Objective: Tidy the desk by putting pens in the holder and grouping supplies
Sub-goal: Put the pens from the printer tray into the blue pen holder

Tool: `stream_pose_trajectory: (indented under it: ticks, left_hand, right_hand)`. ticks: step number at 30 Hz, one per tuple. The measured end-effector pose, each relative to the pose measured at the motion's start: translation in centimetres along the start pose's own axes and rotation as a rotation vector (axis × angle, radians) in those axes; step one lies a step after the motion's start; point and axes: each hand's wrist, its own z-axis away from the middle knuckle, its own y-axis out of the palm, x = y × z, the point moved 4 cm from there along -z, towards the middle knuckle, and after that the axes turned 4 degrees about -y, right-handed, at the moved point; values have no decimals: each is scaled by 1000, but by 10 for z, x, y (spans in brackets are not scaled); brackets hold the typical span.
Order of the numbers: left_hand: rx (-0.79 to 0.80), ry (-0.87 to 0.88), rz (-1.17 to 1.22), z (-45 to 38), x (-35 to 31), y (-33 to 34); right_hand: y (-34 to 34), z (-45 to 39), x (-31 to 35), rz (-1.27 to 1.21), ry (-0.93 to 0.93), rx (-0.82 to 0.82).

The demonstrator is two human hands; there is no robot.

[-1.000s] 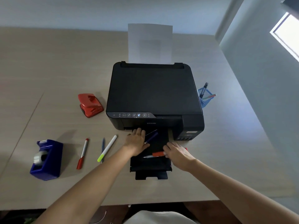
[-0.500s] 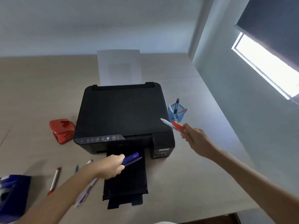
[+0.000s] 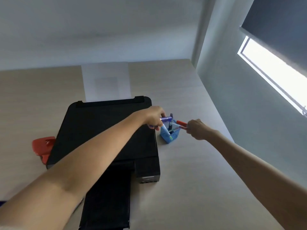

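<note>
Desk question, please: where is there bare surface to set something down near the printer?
The desk is bare in front of the blue holder, between the printer and the right wall, and behind the holder too. It is crowded at the holder, where the left hand and right hand each bring a pen, and left of the printer by the red hole punch.

Office or home study, desk [image 3: 191,180], printer [image 3: 106,130], window blind [image 3: 279,27]

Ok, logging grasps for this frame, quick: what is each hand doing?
Left hand: closed on the purple pen, beside the blue holder.
Right hand: closed on the red-capped pen, above the holder.
</note>
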Motion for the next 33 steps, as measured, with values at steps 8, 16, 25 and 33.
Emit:
stream_pose_trajectory:
  ticks: [8,16,25,33]
  left_hand:
    - [80,-267,-36,-85,-6,33]
    - [-16,-336,-31,-111,-3,29]
    - [-201,-213,-165,-95,-7,19]
    - [-302,-98,-85,-74,-5,20]
  right_hand:
    - [-16,-45,-6,-152,9,232]
    - [-19,-65,-2,-102,-1,261]
    - [-41,-71,13,-116,38,152]
    - [-41,-56,24,26,-34,-33]
